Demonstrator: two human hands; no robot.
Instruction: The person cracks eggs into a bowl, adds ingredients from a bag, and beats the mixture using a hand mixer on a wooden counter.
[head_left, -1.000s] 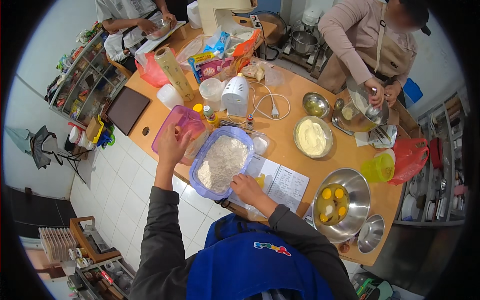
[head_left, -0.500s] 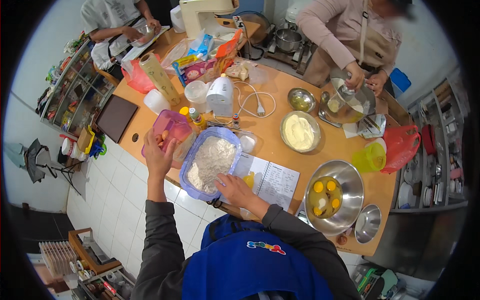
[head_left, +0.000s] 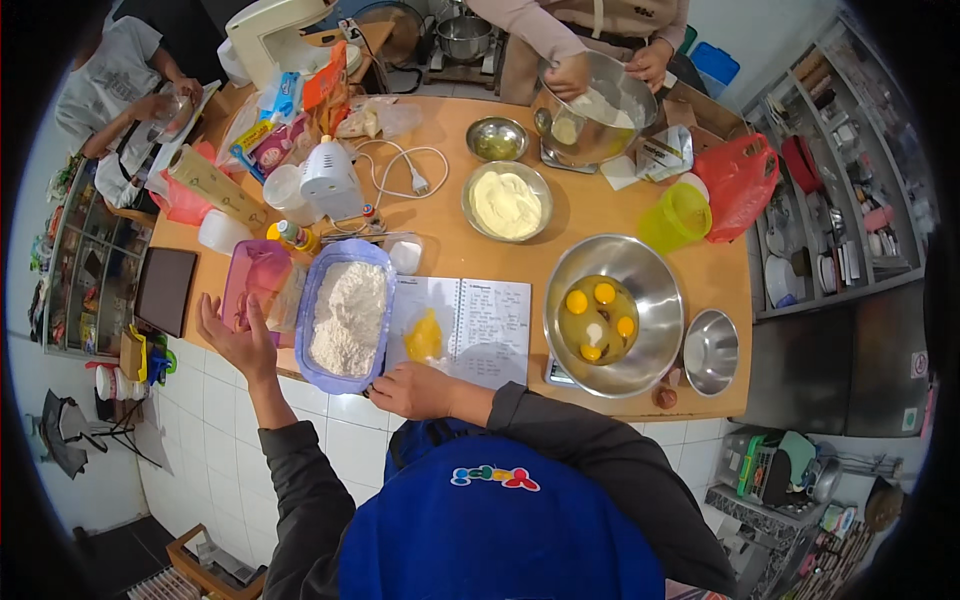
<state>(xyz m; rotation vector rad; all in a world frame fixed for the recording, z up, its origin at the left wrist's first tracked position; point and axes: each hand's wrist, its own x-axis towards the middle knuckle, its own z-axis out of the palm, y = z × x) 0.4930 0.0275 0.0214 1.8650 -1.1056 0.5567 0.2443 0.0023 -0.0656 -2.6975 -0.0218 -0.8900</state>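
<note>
My left hand (head_left: 245, 335) has its fingers spread at the pink plastic container (head_left: 253, 270), nothing visibly gripped. My right hand (head_left: 408, 390) is curled at the near corner of a lavender-blue tub of white powder (head_left: 345, 318); what its fingers hold is hidden. Beside the tub lies an open spiral notebook (head_left: 492, 345) with a yellow patch (head_left: 425, 335) on it. To the right, a large steel bowl (head_left: 655, 300) holds several yolks in liquid, next to a small steel bowl (head_left: 712, 350). Behind stand a bowl of pale cream (head_left: 505, 205) and a white hand mixer (head_left: 328, 180).
A co-worker (head_left: 590, 40) works over a steel bowl at the back; another person (head_left: 120, 100) holds a bowl at back left. A plastic-film roll (head_left: 215, 185), packages (head_left: 285, 135), a green container (head_left: 678, 215), a red bag (head_left: 737, 188) and a dark board (head_left: 165, 290) crowd the table edges.
The view has shifted, putting the table higher in the frame. My right hand has moved to the tub's near corner and curled. My left hand's fingers have spread further apart.
</note>
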